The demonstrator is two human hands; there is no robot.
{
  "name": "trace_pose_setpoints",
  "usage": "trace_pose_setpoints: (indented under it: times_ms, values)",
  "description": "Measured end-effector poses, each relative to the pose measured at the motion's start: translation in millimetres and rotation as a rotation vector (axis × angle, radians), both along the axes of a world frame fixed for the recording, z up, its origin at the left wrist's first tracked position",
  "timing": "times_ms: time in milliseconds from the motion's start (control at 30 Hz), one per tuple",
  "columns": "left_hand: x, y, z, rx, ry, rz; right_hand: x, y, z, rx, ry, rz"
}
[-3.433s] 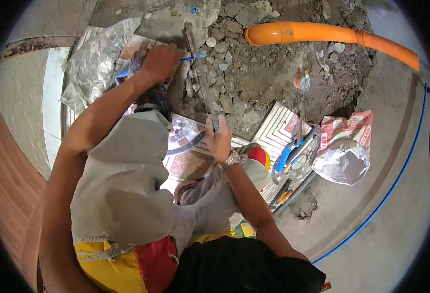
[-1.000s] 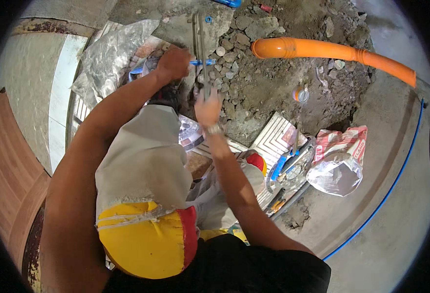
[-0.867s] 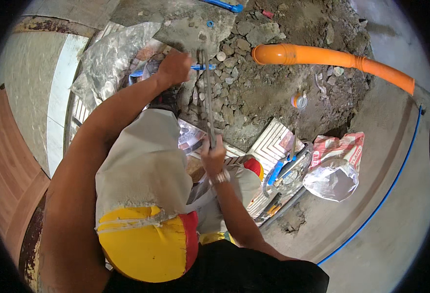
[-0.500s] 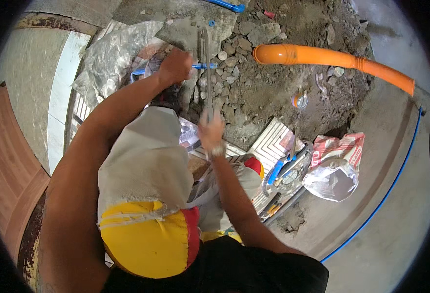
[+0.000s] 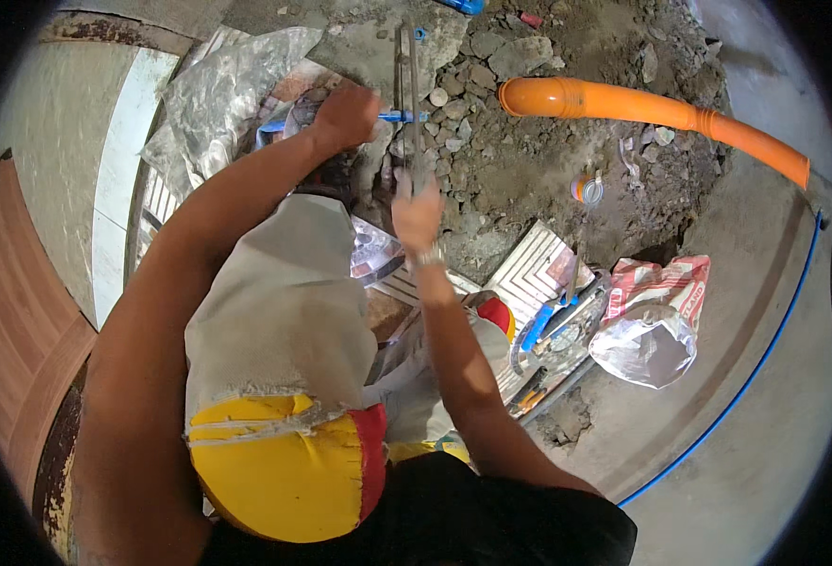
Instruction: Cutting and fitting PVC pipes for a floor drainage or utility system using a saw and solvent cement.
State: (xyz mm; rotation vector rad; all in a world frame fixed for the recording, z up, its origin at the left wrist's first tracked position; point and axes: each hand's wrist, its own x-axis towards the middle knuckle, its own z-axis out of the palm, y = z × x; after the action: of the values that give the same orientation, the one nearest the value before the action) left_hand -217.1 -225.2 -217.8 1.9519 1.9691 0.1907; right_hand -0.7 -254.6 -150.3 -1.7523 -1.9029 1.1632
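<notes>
Head view: my left hand (image 5: 348, 115), nearer, is clenched round the blue pipe (image 5: 390, 117), which runs nine-to-three. My right hand (image 5: 418, 215) grips the hacksaw (image 5: 415, 85), pipe at twelve o'clock.

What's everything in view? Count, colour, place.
Straight plastic pipe: 1, blue, upper centre
Long metal tool: 1, grey, crossing that pipe
Ribbed plastic pipe: 1, orange, upper right
Small round can: 1, orange and silver, right
Printed sack: 1, red and white, right
Thin hose: 1, blue, far right
Crumpled plastic sheet: 1, greyish, upper left
Striped tiles: several, white, centre
Stone rubble: plenty, grey, upper centre
Wood-grained boards: several, brown, left
Hand tools: several, partly blue, beside sack
Trouser legs: 2, grey, lower centre
Left hand: 1, bare, closed on straight pipe
Right hand: 1, bare, holding metal tool
</notes>
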Motion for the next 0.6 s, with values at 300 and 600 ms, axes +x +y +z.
trace_pose_setpoints:
  times_ms: [300, 600]
  values:
    - [8, 14, 21, 0.042, 0.025, -0.061, 2, 3, -32, 0.104, -0.234, 0.067]
    - [-1, 0, 24, 0.000, 0.117, -0.055, 78, -89, 30, -0.139, 0.111, 0.042]
